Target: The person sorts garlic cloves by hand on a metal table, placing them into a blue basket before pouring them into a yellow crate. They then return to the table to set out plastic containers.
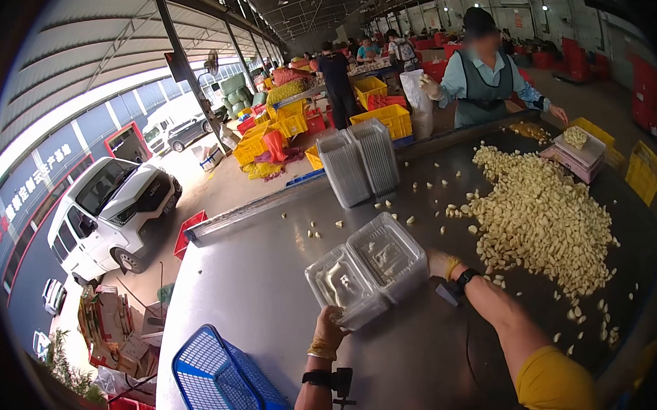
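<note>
Two side-by-side stacks of clear plastic trays are held between my hands over the metal table. My left hand, in a pale glove, grips the stack's lower left corner. On the right side, my right hand, also gloved, presses against the stack, its fingertips partly hidden. Beyond them, taller tray stacks stand near the table's far edge. A large heap of peeled garlic cloves lies to the right, with loose cloves scattered around it.
A blue basket sits at the near left. A scale holding a filled tray is at the far right. Across the table stands a co-worker in an apron. Yellow crates and other people are farther back.
</note>
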`<state>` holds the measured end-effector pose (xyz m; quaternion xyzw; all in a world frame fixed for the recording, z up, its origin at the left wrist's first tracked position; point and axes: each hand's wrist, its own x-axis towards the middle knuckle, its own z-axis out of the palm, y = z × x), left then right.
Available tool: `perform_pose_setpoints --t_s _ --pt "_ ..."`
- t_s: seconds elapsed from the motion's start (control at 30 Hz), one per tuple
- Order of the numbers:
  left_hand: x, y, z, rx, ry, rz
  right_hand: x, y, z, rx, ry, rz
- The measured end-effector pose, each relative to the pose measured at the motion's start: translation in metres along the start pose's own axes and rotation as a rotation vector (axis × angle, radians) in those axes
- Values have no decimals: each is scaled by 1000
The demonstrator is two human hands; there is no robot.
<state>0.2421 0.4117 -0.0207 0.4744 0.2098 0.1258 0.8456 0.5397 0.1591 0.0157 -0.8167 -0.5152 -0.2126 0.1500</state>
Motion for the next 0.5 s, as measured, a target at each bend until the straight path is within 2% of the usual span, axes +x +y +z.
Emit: perform_pose_setpoints --t_s 0.03,0.07,0.1,0.13,0.2,0.27,0.3,0.33,0.4,0.47,0.5 --pt "-11 -5 1 448 41 246 -12 -11 13 175 -44 163" --pt "-23 -15 3 885 87 495 -20 -32 -25 290 -224 226" --pt "-44 -21 7 784 128 434 -46 -24 18 -384 -238 -74" --pt "-70 -27 12 686 170 362 -54 -46 -58 482 -239 142" --pt "-135 -62 32 425 141 380 -91 -83 -109 2053 6 356" --pt "-186 -106 50 -408 78 81 -147 -84 -160 1743 -172 450" --pt "-212 -124 72 121 81 258 -180 -84 -167 1750 -165 500" --pt "-236 -111 107 -78 99 27 -215 -83 -178 1823 -123 589" --pt "-257 -111 149 -110 39 -86 -290 -78 -205 1939 18 773" --pt "-260 -113 188 -8 10 -157 -361 -70 -235 2021 226 931" --pt "-255 -121 197 -43 -33 -163 -392 -67 -255 1984 295 970"
